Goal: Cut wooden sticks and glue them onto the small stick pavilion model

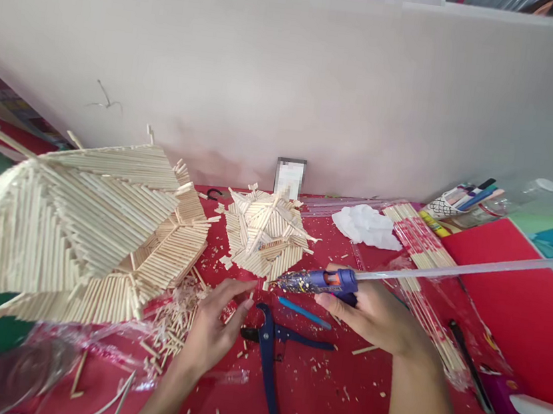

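Observation:
My right hand [369, 312] is wrapped around a blue hot glue gun [320, 281], and a long clear glue stick [471, 264] sticks out of its back. The nozzle points left, close to the lower edge of a small layered roof model [268, 229] made of wooden sticks. Across from the nozzle, my left hand [216, 327] has its thumb and forefinger nearly together; whatever small piece is between them is too hard to make out. Blue-handled cutters [268, 360] lie open just right of my left hand. Beneath the glue gun rests a blue pen-like tool [304, 312].
A large stick-built roof model [78, 216] fills the left side, beside a heap of cut stick pieces [176, 322]. Packs of chopsticks [421, 258], white tissue [368, 225], a pen holder [445, 204] and a purple power strip [508, 410] stand right. A pale partition [292, 81] rises behind.

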`<state>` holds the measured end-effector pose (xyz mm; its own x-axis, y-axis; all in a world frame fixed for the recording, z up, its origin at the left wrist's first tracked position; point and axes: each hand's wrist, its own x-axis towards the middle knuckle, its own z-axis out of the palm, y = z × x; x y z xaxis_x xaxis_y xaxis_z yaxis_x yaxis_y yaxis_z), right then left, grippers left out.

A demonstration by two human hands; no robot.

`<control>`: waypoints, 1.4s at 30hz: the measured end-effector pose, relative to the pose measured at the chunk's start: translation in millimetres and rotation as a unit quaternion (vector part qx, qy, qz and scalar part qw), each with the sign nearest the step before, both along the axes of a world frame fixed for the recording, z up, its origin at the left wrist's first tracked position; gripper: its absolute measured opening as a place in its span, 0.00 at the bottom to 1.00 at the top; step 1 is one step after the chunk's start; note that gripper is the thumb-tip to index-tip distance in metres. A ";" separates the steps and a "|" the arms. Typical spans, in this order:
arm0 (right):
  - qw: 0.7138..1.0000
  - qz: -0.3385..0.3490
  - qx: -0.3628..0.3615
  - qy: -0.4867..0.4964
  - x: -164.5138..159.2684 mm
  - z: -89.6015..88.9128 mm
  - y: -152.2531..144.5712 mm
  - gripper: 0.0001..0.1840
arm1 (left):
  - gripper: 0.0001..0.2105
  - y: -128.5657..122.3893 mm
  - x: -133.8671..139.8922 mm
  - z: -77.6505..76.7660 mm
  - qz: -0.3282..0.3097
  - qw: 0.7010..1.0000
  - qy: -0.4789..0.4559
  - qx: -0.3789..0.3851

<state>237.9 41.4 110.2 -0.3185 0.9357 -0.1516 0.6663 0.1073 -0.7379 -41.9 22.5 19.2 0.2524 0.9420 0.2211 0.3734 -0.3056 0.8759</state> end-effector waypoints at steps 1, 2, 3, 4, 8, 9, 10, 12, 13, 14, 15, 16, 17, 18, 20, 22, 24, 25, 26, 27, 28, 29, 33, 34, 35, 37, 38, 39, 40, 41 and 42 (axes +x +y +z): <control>1.000 -0.001 -0.002 -0.003 -0.2 0.4 -0.2 0.22 | 0.11 -0.2 0.0 -0.1 -0.002 1.000 -0.001 0.002; 1.000 -0.003 -0.005 -0.005 -0.4 0.5 -0.4 0.22 | 0.11 -0.3 -0.1 -0.4 -0.002 1.000 0.000 0.004; 1.000 -0.004 -0.006 -0.006 -0.5 0.4 -0.7 0.23 | 0.11 -0.3 -0.2 -0.9 -0.002 1.000 0.000 0.004; 1.000 -0.005 -0.009 -0.006 -0.4 -0.1 -1.0 0.23 | 0.11 -0.3 -0.3 -1.5 -0.002 1.000 0.000 0.004; 1.000 -0.006 -0.016 -0.005 1.9 -3.8 -2.6 0.23 | 0.12 0.6 -0.5 -3.0 0.001 1.000 -0.001 0.007; 1.000 -0.003 -0.019 -0.006 2.8 -4.9 -2.9 0.23 | 0.12 1.0 -0.3 -2.6 0.002 1.000 -0.002 0.009; 1.000 -0.001 -0.021 -0.008 3.8 -5.8 -3.1 0.23 | 0.12 1.4 0.0 -1.8 0.002 1.000 -0.003 0.012; 1.000 0.004 -0.022 -0.009 5.6 -7.2 -3.2 0.23 | 0.12 2.2 0.8 0.2 0.001 1.000 -0.006 0.019; 1.000 0.008 -0.021 -0.006 6.4 -7.5 -3.1 0.22 | 0.12 2.5 1.2 1.3 -0.001 1.000 -0.008 0.022; 1.000 0.014 -0.022 -0.001 7.1 -7.6 -2.9 0.22 | 0.12 2.6 1.5 2.1 -0.004 1.000 -0.008 0.024; 0.999 0.023 -0.025 0.007 7.6 -7.3 -2.6 0.21 | 0.12 2.7 1.7 2.5 -0.006 1.000 -0.009 0.024; 0.999 0.034 -0.029 0.018 8.1 -6.8 -2.3 0.21 | 0.12 2.6 1.7 2.6 -0.009 1.000 -0.008 0.024; 0.998 0.045 -0.035 0.031 8.3 -6.1 -1.9 0.22 | 0.12 2.5 1.4 2.4 -0.011 1.000 -0.008 0.023; 0.997 0.053 -0.039 0.046 8.4 -5.3 -1.5 0.22 | 0.12 2.2 1.0 1.9 -0.011 1.000 -0.007 0.022; 0.996 0.048 -0.041 0.070 8.0 -3.9 -1.1 0.24 | 0.12 1.6 -0.3 0.5 -0.007 1.000 -0.005 0.020; 0.997 0.011 -0.026 0.072 7.2 -3.4 -1.2 0.25 | 0.11 1.2 -1.7 -0.4 0.003 1.000 -0.001 0.019; 0.998 -0.033 0.000 0.052 5.7 -3.7 -1.9 0.24 | 0.11 1.1 -2.7 -0.3 0.013 1.000 0.003 0.018; 0.998 -0.045 0.011 0.039 4.6 -3.8 -2.3 0.23 | 0.10 1.2 -3.0 0.1 0.017 1.000 0.005 0.018; 0.998 -0.051 0.019 0.026 3.1 -3.6 -2.6 0.23 | 0.09 1.4 -3.2 0.6 0.019 1.000 0.006 0.019; 0.998 -0.048 0.023 0.017 1.4 -2.9 -2.8 0.22 | 0.09 1.6 -3.3 1.0 0.020 1.000 0.006 0.019; 0.999 -0.040 0.023 0.012 -0.6 -1.7 -2.8 0.21 | 0.08 1.7 -3.3 1.3 0.021 1.000 0.006 0.021; 0.999 -0.030 0.021 0.010 -2.8 -0.1 -2.5 0.21 | 0.07 1.8 -3.4 1.3 0.020 1.000 0.006 0.023; 1.000 -0.003 0.020 0.002 -10.2 8.2 0.0 0.22 | 0.05 2.0 -4.5 -0.8 0.018 0.999 0.005 0.030; 1.000 -0.002 0.023 -0.008 -11.4 10.0 0.7 0.22 | 0.05 2.0 -4.9 -1.6 0.018 0.999 0.004 0.031; 1.000 -0.001 0.026 -0.018 -12.3 11.6 1.3 0.22 | 0.05 2.1 -5.3 -2.3 0.019 0.999 0.004 0.031; 0.999 0.000 0.031 -0.036 -13.6 13.9 2.1 0.22 | 0.05 2.3 -5.8 -3.4 0.020 0.999 0.004 0.034; 0.999 0.000 0.033 -0.043 -14.1 14.7 2.4 0.21 | 0.06 2.6 -6.0 -3.7 0.021 0.999 0.003 0.035; 0.998 0.000 0.034 -0.050 -14.5 15.2 2.5 0.21 | 0.06 2.8 -6.0 -3.7 0.021 0.999 0.004 0.037; 0.998 0.001 0.034 -0.055 -14.9 15.6 2.7 0.22 | 0.06 2.9 -6.1 -3.5 0.021 0.999 0.005 0.038; 0.998 0.002 0.035 -0.058 -15.4 15.8 2.9 0.22 | 0.06 3.0 -6.1 -3.2 0.020 0.999 0.006 0.039; 0.997 0.003 0.036 -0.062 -15.8 16.1 3.2 0.22 | 0.06 2.9 -6.2 -2.7 0.020 0.999 0.007 0.040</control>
